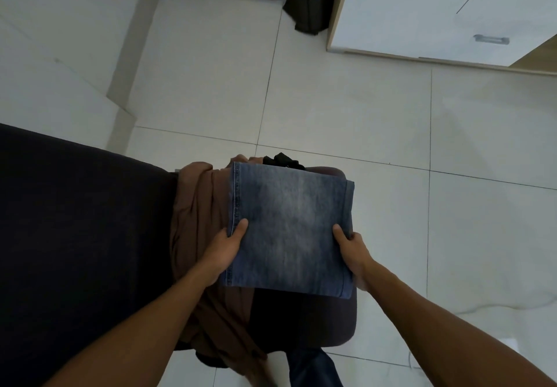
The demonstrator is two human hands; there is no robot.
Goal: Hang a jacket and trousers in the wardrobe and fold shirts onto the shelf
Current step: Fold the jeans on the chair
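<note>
Holding the folded jeans (pixel 289 229) by both near side edges, the person has them over a stool heaped with clothes. At the far left lies a dark bed (pixel 75 220); just right of it a brown garment (pixel 199 220) droops off the stool (pixel 325 317). The left hand (pixel 224 251) has its thumb on top at the seam edge, fingers hidden below, so clamped on the denim. The jeans look thick, fairly heavy and soft enough to sag, not slippery; gripping both sides keeps the fold together. The right hand (pixel 351 248) pinches the right edge likewise. The wardrobe (pixel 437 9) stands far right
</note>
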